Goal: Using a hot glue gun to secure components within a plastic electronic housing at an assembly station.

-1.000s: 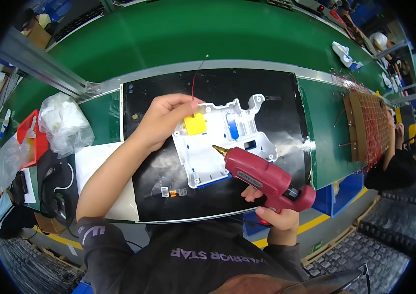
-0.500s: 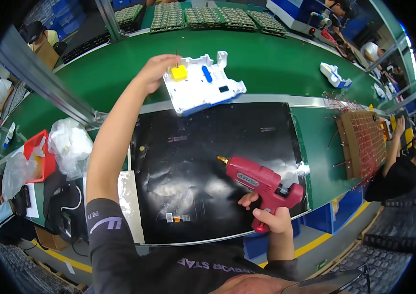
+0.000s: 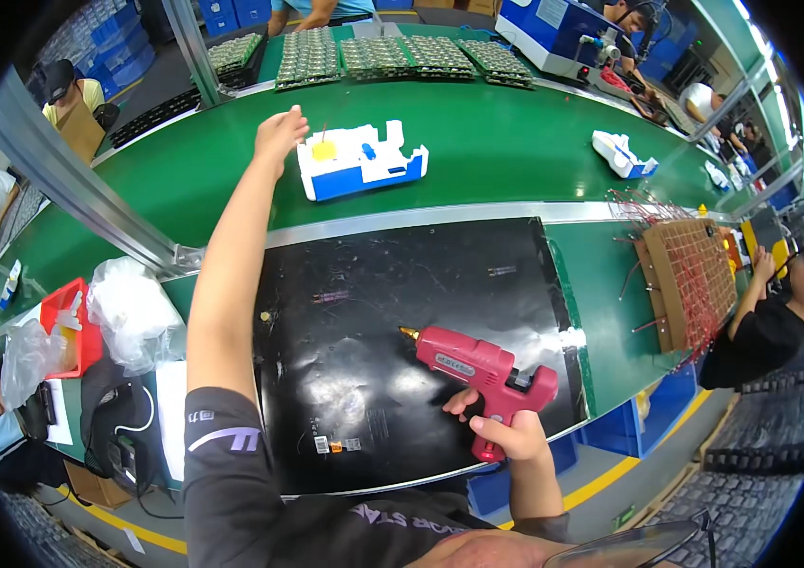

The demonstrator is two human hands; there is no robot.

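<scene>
My right hand point(image 3: 514, 434) is wrapped round the handle of a dark red hot glue gun point(image 3: 466, 358). The gun's brass nozzle points left over the black mat point(image 3: 326, 331). At the far side my left arm reaches out to the green belt, and my left hand point(image 3: 279, 134) is by the left end of a white and blue plastic housing point(image 3: 364, 177), fingers apart and holding nothing I can see. A yellow block point(image 3: 324, 150) with a thin wire and a small blue part point(image 3: 369, 150) sit in the housing's white side.
Panels of circuit boards point(image 3: 378, 59) line the belt's far edge. Another white housing piece point(image 3: 622, 154) lies on the belt to the right. Red wires fill a cardboard rack point(image 3: 681, 284). At left are a red bin point(image 3: 80, 327), plastic bags point(image 3: 132, 312) and a metal post point(image 3: 89, 180).
The housing has moved left on the belt and tipped so its blue side shows. My left hand has shifted left and come off it. The glue gun appears slightly lower and further left.
</scene>
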